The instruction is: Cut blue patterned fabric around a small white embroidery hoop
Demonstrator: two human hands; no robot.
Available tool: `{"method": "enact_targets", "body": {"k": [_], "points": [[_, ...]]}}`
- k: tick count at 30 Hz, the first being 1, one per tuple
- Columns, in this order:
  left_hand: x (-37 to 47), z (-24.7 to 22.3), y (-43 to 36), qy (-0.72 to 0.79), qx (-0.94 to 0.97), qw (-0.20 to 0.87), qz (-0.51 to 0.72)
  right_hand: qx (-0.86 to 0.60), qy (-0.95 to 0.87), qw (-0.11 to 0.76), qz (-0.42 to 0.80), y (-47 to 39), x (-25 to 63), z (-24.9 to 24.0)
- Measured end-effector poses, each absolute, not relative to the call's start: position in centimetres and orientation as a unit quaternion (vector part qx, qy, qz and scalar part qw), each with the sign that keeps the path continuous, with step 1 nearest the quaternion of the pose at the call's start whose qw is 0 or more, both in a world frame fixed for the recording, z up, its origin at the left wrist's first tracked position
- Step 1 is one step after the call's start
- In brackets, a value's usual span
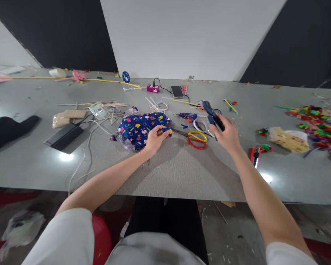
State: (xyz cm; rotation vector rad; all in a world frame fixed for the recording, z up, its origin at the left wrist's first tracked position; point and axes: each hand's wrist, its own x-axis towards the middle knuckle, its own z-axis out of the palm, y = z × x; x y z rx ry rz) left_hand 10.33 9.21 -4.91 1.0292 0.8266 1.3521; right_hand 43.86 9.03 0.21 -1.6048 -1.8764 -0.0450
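Note:
My left hand pinches a small piece of blue patterned fabric between thumb and fingertips. Beneath and beside that hand lies a larger blue cloth with a colourful print, bunched on the table. My right hand is wrapped around a black stapler, held above the table to the right of the fabric piece. Between both hands rest scissors with red and yellow handles, their blades pointing toward my left hand. A blue glue gun and a roll of white tape lie just behind the scissors.
A black box-shaped device with a cable lies to the left, near wooden sticks. Farther back are a phone and a magenta power adapter. At right sit a red utility knife and a colourful pile.

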Motion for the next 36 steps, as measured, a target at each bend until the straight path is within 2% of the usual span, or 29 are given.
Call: {"method": "enact_targets", "body": {"k": [2,7,9,12,14,17,20,26,31,36], "points": [[10.3,-5.0,9.2,0.346,0.443,0.589,0.581,-0.666,-0.684,0.288,-0.073,9.8,45.9,-0.5],[10.3,-5.1,9.2,0.343,0.447,0.590,0.579,-0.713,-0.666,0.196,-0.096,10.6,49.0,-2.2],[10.2,-5.0,9.2,0.344,0.450,0.588,0.577,-0.693,-0.687,0.191,-0.108,10.3,48.2,-2.0],[10.3,-5.1,9.3,0.355,0.457,0.581,0.572,-0.640,-0.721,0.234,-0.123,9.2,45.3,-0.9],[10.3,-5.1,9.4,0.363,0.456,0.578,0.571,-0.594,-0.762,0.241,-0.090,8.4,43.2,-0.2],[10.3,-5.2,9.5,0.365,0.455,0.579,0.570,-0.533,-0.831,0.156,-0.018,7.5,40.9,-0.2],[10.3,-5.3,9.6,0.373,0.461,0.567,0.571,-0.528,-0.846,0.060,-0.030,7.3,39.6,-1.4],[10.2,-5.3,9.6,0.380,0.468,0.556,0.572,-0.528,-0.845,-0.005,-0.082,7.7,39.2,-3.0],[10.1,-5.4,9.6,0.369,0.483,0.548,0.575,-0.566,-0.823,0.017,-0.043,8.3,40.4,-3.3],[10.0,-5.6,9.6,0.374,0.482,0.555,0.566,-0.593,-0.783,0.138,0.129,8.4,40.3,-2.3]]}}
